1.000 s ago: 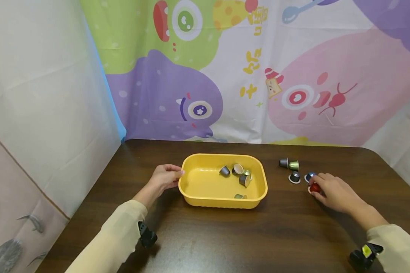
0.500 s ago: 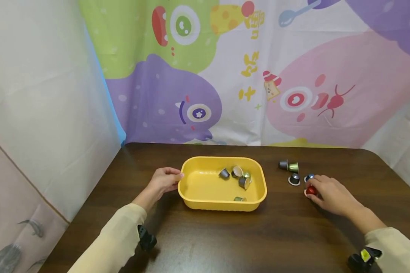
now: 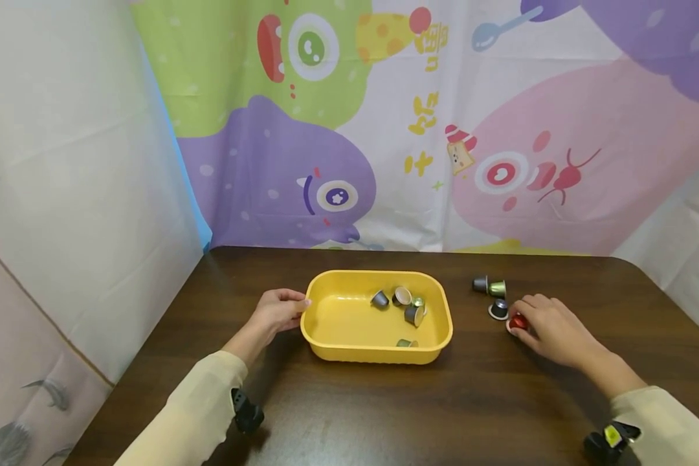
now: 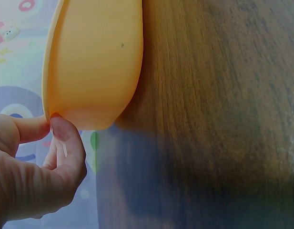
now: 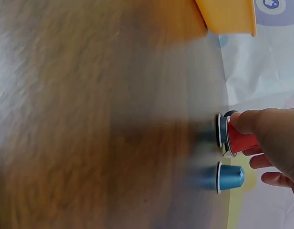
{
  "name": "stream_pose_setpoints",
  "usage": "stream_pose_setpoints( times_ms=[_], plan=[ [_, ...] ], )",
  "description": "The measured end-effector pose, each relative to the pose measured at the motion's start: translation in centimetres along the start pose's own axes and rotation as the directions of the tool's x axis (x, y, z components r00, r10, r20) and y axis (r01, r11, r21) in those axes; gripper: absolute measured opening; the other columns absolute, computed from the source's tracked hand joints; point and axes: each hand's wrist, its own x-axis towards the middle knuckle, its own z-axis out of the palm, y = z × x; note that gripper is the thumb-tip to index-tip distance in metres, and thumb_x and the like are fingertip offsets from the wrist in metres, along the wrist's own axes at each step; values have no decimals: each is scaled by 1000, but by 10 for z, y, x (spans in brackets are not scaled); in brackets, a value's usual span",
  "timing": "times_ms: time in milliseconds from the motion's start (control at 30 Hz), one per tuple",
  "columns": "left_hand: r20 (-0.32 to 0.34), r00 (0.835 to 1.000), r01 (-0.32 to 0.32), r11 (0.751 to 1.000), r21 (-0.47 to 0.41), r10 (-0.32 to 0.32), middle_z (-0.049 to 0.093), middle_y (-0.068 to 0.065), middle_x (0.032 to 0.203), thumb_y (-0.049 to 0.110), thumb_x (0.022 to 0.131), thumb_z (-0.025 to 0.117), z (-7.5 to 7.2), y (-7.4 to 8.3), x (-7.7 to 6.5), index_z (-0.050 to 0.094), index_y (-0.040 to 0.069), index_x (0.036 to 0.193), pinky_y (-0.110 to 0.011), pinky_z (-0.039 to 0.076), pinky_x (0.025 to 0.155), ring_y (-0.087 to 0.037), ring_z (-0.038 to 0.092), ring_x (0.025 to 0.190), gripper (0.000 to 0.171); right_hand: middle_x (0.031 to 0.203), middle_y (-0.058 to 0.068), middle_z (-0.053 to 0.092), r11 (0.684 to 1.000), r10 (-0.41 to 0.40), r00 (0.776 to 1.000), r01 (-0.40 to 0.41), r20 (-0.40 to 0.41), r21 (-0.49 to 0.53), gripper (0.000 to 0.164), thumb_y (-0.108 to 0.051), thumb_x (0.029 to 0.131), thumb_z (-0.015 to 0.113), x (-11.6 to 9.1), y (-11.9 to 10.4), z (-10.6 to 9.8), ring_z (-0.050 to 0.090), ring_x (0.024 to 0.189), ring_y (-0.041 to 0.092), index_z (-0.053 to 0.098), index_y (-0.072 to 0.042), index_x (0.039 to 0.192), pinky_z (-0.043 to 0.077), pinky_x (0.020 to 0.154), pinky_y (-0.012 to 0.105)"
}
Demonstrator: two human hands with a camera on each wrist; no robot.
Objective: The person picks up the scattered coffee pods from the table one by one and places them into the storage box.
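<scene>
My left hand [image 3: 277, 314] pinches the left rim of a yellow plastic basin [image 3: 332, 323] between thumb and fingers, which the left wrist view shows closely. With my right hand [image 3: 553, 329] I pinch a red coffee capsule [image 3: 519, 321] between thumb and fingers. Its rim sits slightly above the tabletop in the right wrist view, in front of a dark capsule [image 5: 223, 128]. A blue capsule [image 5: 231, 177] stands rim down on the table beside my fingers; in the head view my hand hides it. Several capsules, such as a grey one [image 3: 380, 299], lie inside the basin.
Right of the basin, a dark capsule [image 3: 480, 284] and a green capsule [image 3: 497, 288] lie end to end. A black capsule [image 3: 499, 309] stands just in front of them. The brown table [image 3: 349, 414] ends at a cartoon-print cloth [image 3: 408, 213].
My right hand has moved left with the red capsule, closer to the black one, and now covers the blue capsule. My left hand stays on the basin. The head view has tilted slightly.
</scene>
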Motion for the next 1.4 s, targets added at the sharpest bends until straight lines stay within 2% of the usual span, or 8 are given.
stream_pose_setpoints(
  times_ms=[567, 867, 1133, 1400],
  plan=[
    [9, 1000, -6, 1000, -5, 6, 58, -8, 93, 11, 92, 63, 1, -3, 1, 60, -5, 113, -27, 59, 75, -13, 59, 75, 26, 82, 0, 60, 1000, -26, 1000, 26, 9, 11, 26, -19, 69, 83, 20, -9, -5, 56, 79, 19, 63, -12, 85, 44, 67, 38],
    [13, 1000, -9, 1000, 1, 9, 58, -9, 96, 11, 92, 63, 3, -4, 2, 60, -5, 113, -30, 59, 78, -14, 59, 78, 27, 83, -2, 61, 1000, -14, 997, 12, 81, 26, 25, -20, 72, 82, 28, -18, -10, 56, 81, 18, 63, -14, 87, 45, 69, 39],
    [10, 1000, -14, 1000, -11, 14, 58, -7, 92, 9, 92, 63, 0, -4, -1, 60, -6, 113, -24, 57, 71, -13, 58, 76, 26, 82, -5, 60, 999, -18, 993, 12, 114, 46, 24, -21, 73, 83, 35, -29, -17, 54, 80, 16, 63, -16, 86, 45, 69, 38],
    [9, 1000, -13, 1000, 16, 13, 57, -11, 99, 11, 91, 64, 0, 0, -1, 59, -5, 114, -30, 59, 80, -15, 58, 81, 28, 80, -5, 59, 999, -21, 991, 15, 135, 49, 23, -20, 73, 82, 43, -33, -24, 53, 77, 15, 62, -17, 84, 46, 70, 38]
  ],
)
